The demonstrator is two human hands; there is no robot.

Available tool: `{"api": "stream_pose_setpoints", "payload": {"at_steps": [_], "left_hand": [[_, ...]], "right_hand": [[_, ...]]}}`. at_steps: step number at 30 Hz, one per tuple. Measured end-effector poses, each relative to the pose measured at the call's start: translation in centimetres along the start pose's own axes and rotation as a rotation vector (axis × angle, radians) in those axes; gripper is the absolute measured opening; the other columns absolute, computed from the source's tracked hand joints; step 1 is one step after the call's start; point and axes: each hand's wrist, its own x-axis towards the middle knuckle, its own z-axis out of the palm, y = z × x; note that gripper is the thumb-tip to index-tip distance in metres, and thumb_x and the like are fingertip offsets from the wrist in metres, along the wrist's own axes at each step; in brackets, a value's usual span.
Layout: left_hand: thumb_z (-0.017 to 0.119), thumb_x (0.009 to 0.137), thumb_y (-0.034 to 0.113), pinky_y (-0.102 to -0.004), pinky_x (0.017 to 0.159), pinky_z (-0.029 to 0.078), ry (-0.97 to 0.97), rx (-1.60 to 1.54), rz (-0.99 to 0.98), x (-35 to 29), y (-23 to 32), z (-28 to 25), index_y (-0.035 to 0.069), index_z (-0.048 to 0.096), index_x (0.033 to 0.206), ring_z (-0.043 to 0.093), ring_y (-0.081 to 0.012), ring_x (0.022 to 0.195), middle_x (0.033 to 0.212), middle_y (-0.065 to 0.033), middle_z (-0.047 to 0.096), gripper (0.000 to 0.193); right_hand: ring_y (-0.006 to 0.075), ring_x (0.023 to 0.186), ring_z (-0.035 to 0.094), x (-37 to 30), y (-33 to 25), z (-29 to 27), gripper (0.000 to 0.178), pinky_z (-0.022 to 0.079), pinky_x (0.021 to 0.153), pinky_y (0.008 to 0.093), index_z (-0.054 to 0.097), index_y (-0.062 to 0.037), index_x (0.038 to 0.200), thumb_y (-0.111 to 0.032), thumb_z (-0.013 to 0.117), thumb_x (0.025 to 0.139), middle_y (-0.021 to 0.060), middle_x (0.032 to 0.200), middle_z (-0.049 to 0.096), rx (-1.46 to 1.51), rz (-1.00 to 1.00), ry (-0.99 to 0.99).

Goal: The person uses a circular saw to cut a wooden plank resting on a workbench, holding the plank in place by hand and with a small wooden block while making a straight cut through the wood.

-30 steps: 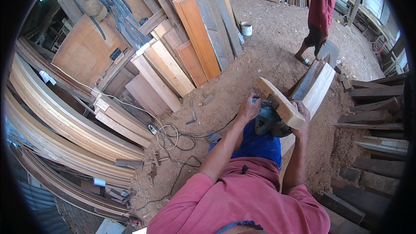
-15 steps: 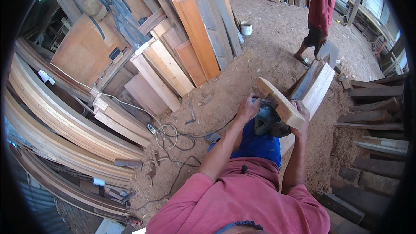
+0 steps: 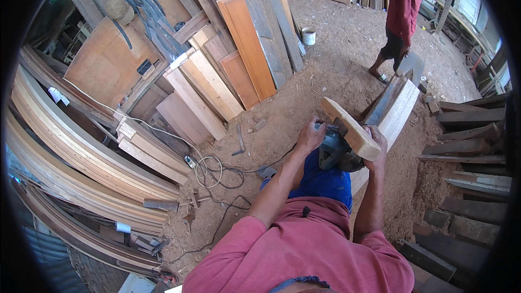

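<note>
A teal and black corded power tool [image 3: 332,149] is held in front of my waist, above my blue shorts. A thick, light wooden piece with rounded ends [image 3: 351,129] lies slantwise across it and hides much of its body; I cannot tell how the two are joined. My left hand [image 3: 311,134] is closed on the tool's left side. My right hand [image 3: 376,142] curls around the right side, by the wooden piece's near end, its fingers partly hidden. Just beyond, a long pale timber beam [image 3: 399,107] runs away from me to the right.
A co-worker in a red shirt [image 3: 402,8] stands by the beam's far end, a hand near it. Cords [image 3: 209,171] coil on the sawdust-strewn floor at left. Boards [image 3: 247,46] lean behind them; curved planks [image 3: 81,146] are stacked at far left. Dark timbers [image 3: 469,146] lie at right.
</note>
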Motion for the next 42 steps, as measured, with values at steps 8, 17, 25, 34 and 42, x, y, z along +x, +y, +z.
{"api": "stream_pose_setpoints", "payload": {"at_steps": [8, 17, 25, 34, 42], "left_hand": [[0.062, 0.092, 0.036, -0.0483, 0.089, 0.052, -0.003, 0.001, 0.019, 0.1, -0.3, 0.2, 0.005, 0.064, 0.113, 0.067, -0.0435, 0.103, 0.106, -0.0261, 0.069, 0.037], [0.063, 0.092, 0.035, -0.0483, 0.091, 0.052, 0.003, -0.001, -0.004, -0.1, 0.2, 0.1, 0.004, 0.065, 0.113, 0.066, -0.0438, 0.106, 0.108, -0.0266, 0.069, 0.037], [0.063, 0.093, 0.034, -0.0484, 0.09, 0.052, 0.009, -0.005, 0.019, 0.0, 0.2, -0.1, 0.003, 0.065, 0.111, 0.066, -0.0444, 0.106, 0.107, -0.0273, 0.069, 0.036], [0.062, 0.093, 0.034, -0.048, 0.09, 0.052, 0.0, -0.011, 0.019, 0.4, -0.8, 0.3, 0.005, 0.064, 0.114, 0.066, -0.0442, 0.105, 0.107, -0.0275, 0.069, 0.036], [0.062, 0.092, 0.034, -0.0486, 0.09, 0.052, 0.013, 0.005, 0.028, 0.3, -1.2, 0.4, 0.005, 0.065, 0.112, 0.066, -0.0449, 0.105, 0.106, -0.0275, 0.069, 0.036]], "right_hand": [[0.03, 0.08, 0.069, -0.1, 0.1, -0.1, 0.03, 0.051, 0.075, 0.0381, 0.07, -0.0015, 0.096, -0.026, 0.054, 0.104, 0.0145, 0.088, 0.068, 0.032, 0.016, -0.001], [0.0316, 0.082, 0.069, 0.0, -0.2, -0.3, 0.03, 0.052, 0.076, 0.0385, 0.07, -0.0014, 0.097, -0.026, 0.053, 0.104, 0.0157, 0.089, 0.069, 0.008, 0.012, -0.006], [0.0332, 0.08, 0.069, 0.0, -0.1, -0.1, 0.031, 0.051, 0.075, 0.0396, 0.07, -0.0018, 0.098, -0.026, 0.053, 0.104, 0.0162, 0.087, 0.069, -0.046, -0.029, 0.024], [0.0339, 0.083, 0.07, 0.1, -0.2, 0.1, 0.03, 0.052, 0.076, 0.0398, 0.07, -0.002, 0.098, -0.026, 0.053, 0.104, 0.0171, 0.09, 0.069, 0.02, 0.015, -0.011], [0.0235, 0.083, 0.066, -0.2, -0.5, -0.2, 0.031, 0.051, 0.079, 0.035, 0.068, 0.0008, 0.098, -0.026, 0.054, 0.104, 0.014, 0.089, 0.068, 0.009, 0.046, -0.034]]}}
